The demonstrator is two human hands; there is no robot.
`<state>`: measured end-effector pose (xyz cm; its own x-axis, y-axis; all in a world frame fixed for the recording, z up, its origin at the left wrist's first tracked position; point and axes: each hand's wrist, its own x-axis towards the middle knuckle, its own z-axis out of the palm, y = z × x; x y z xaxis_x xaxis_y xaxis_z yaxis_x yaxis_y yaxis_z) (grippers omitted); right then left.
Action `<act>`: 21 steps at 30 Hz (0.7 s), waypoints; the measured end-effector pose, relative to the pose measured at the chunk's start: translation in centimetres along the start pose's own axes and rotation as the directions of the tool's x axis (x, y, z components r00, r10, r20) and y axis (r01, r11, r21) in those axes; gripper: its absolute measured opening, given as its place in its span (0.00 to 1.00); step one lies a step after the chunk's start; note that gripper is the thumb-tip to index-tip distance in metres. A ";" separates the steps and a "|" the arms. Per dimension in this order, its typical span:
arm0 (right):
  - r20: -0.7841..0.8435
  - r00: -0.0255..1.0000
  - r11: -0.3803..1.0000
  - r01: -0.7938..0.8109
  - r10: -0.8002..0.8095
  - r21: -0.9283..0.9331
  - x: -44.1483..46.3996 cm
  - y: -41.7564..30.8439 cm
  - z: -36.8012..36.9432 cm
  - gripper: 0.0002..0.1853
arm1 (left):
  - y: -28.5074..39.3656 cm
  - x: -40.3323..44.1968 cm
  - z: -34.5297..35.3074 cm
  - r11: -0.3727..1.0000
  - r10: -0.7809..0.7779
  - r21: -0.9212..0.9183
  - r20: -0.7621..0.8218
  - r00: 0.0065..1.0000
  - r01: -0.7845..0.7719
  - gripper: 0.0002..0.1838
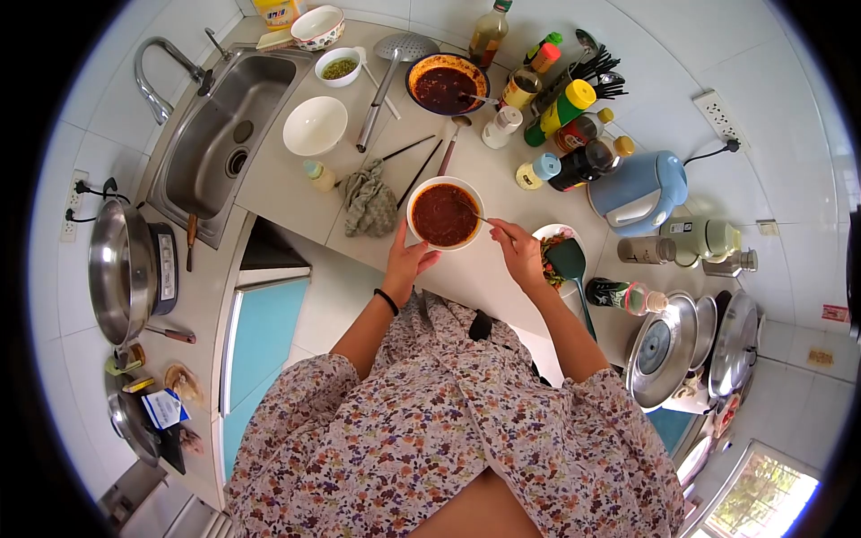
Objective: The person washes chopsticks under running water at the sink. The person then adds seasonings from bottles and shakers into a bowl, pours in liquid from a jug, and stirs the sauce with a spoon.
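Observation:
My left hand [411, 260] is wrapped round the near left side of a white bowl [412, 204] filled with dark red sauce [444, 215]. Between the fingers of my right hand [518, 255] is the handle of a thin metal spoon [478, 216]. Its head dips into the sauce and is hidden there. A crumpled grey-green cloth [369, 202] lies left of the bowl, with dark chopsticks [419, 173] beside it. Just beyond the bowl lies a long-handled spoon [453, 143]. A plate of chopped food [558, 229] with a dark green spatula [566, 258] stands right of my right hand.
A sink [184, 161] is at left. Farther back are an empty white bowl [316, 125], a skimmer [381, 99] and a dark bowl [411, 90] of red sauce. Several seasoning bottles [560, 112] and a blue kettle [639, 188] line the right wall, with metal pans [664, 350] nearer.

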<state>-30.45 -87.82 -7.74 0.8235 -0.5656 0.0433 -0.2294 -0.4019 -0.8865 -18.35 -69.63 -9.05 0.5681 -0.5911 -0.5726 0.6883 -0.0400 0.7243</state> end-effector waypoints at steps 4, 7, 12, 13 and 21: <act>0.038 0.991 0.989 -0.128 0.125 0.075 -1.8 -0.2 0.5 0.11 | -0.1 0.1 -0.1 1.000 0.014 -0.006 0.000 1.000 -0.014 0.38; 0.080 0.951 0.911 -0.308 0.298 0.275 -2.5 -0.7 1.4 0.13 | 0.0 0.0 0.1 1.000 0.024 -0.014 0.001 1.000 -0.024 0.38; 0.137 0.906 0.745 -0.409 0.401 0.527 -2.3 -0.6 2.8 0.14 | 0.1 -0.1 0.0 0.999 0.030 -0.018 0.015 0.999 -0.030 0.37; 0.163 0.884 0.670 -0.443 0.438 0.596 -2.2 -0.9 2.8 0.14 | 0.0 0.0 0.0 0.999 0.027 -0.024 0.015 1.000 -0.027 0.37; -0.003 0.966 0.842 -0.222 0.257 0.492 0.3 -1.7 1.8 0.13 | 0.1 0.0 -0.3 1.000 0.006 -0.015 0.025 1.000 -0.006 0.37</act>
<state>-28.91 -86.01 -7.07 0.7355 -0.6520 -0.1843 -0.1204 0.1418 -0.9825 -18.15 -69.42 -9.11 0.5612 -0.6112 -0.5582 0.6914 -0.0245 0.7220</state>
